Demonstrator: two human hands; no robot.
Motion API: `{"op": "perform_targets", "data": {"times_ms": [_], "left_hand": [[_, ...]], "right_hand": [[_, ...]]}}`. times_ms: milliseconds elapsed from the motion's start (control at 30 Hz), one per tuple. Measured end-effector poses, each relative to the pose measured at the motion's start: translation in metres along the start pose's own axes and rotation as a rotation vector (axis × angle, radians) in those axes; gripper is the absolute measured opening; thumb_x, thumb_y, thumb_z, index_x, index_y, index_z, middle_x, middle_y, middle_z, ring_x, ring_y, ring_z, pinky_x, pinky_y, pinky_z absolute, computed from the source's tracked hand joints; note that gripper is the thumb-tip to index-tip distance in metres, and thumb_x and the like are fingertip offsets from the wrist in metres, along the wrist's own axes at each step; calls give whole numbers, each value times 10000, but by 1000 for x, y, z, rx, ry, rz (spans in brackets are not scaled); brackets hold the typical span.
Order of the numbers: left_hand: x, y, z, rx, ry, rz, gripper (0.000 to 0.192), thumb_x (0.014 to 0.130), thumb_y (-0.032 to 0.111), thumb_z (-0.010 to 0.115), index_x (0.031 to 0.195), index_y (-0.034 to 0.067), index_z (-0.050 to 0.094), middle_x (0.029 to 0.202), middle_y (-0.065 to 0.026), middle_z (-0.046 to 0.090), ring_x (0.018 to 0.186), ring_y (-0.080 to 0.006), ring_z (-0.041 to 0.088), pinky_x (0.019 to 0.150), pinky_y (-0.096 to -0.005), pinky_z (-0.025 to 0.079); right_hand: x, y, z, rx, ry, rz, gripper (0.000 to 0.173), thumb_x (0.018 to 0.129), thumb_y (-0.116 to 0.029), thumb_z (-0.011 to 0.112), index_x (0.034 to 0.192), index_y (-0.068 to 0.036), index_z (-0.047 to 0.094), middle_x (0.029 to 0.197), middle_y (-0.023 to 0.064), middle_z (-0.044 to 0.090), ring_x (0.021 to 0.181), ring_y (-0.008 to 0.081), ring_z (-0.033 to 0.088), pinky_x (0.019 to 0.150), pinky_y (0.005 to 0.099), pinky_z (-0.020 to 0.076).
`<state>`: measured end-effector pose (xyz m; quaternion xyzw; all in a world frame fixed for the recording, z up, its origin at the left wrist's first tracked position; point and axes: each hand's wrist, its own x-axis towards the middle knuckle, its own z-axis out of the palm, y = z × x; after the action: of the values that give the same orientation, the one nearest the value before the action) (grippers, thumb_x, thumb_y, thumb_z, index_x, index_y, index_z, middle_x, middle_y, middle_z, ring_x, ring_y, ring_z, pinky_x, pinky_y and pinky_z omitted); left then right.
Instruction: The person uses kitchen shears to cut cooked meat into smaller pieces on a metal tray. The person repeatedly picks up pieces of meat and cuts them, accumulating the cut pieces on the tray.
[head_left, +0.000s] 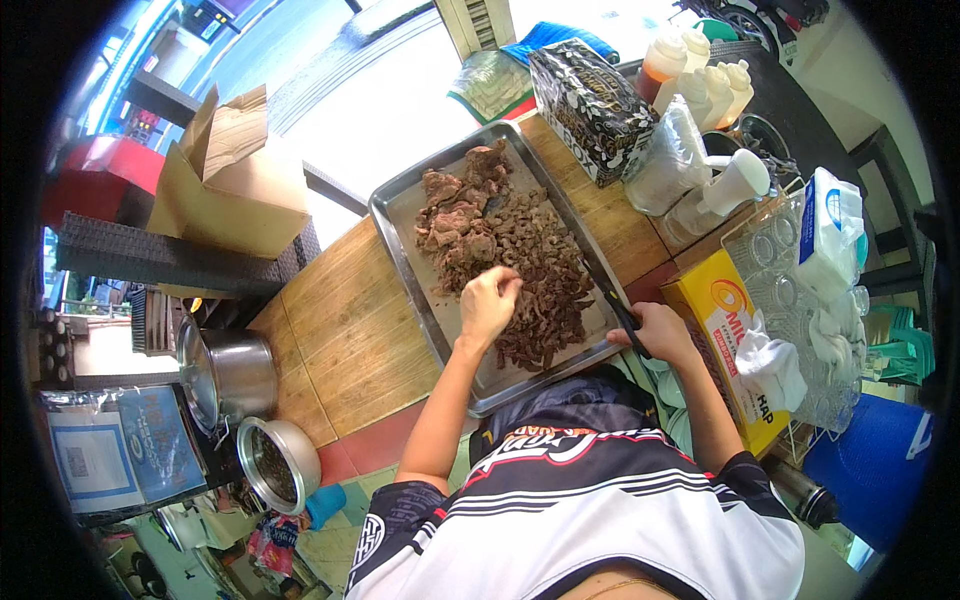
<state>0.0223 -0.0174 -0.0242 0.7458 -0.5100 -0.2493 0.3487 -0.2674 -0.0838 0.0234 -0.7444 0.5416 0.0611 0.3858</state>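
A steel tray (395, 259) holds cooked meat, with larger chunks (455, 217) toward its far left and small chopped pieces (546, 300) across the middle and right. My left hand (489, 302) is over the chopped meat with its fingers curled inward; whether a bit of meat is between the fingertips is hidden. At the tray's right rim, my right hand (660, 330) grips the black handle of a knife (621, 306). Its narrow dark blade points away from me, over the right edge of the meat.
The tray rests on a wooden table (352, 315). A lidded steel pot (232, 371) and a metal bowl (279, 461) stand left. To the right are a yellow cling wrap box (712, 300), a rack of glasses (780, 277), a patterned box (592, 109) and squeeze bottles (694, 94).
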Motion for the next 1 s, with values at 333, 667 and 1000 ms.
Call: {"op": "perform_targets", "data": {"times_ms": [333, 667, 1000], "left_hand": [[8, -32, 11, 519, 2, 156, 443, 705, 136, 822, 1116, 99, 660, 1120, -94, 651, 1065, -309, 617, 886, -405, 520], [-17, -52, -16, -262, -4, -140, 313, 776, 91, 823, 1050, 29, 684, 949, -60, 711, 848, -162, 683, 764, -302, 536], [-27, -26, -17, -1261, -98, -429, 163, 931, 141, 689, 1083, 82, 697, 1084, -21, 704, 971, -132, 664, 825, -296, 547]], "right_hand": [[-3, 7, 4, 55, 0, 12, 610, 653, -569, 816, 931, -35, 716, 848, 197, 702, 871, 378, 686, 755, 453, 511], [-4, 4, 4, 69, 13, -48, 648, 654, -568, 821, 1001, -30, 720, 859, 200, 702, 868, 375, 686, 761, 444, 511], [-8, -17, 31, 406, -178, -194, 756, 684, -600, 819, 1086, 24, 677, 823, 164, 689, 801, 264, 687, 707, 373, 513]]}}
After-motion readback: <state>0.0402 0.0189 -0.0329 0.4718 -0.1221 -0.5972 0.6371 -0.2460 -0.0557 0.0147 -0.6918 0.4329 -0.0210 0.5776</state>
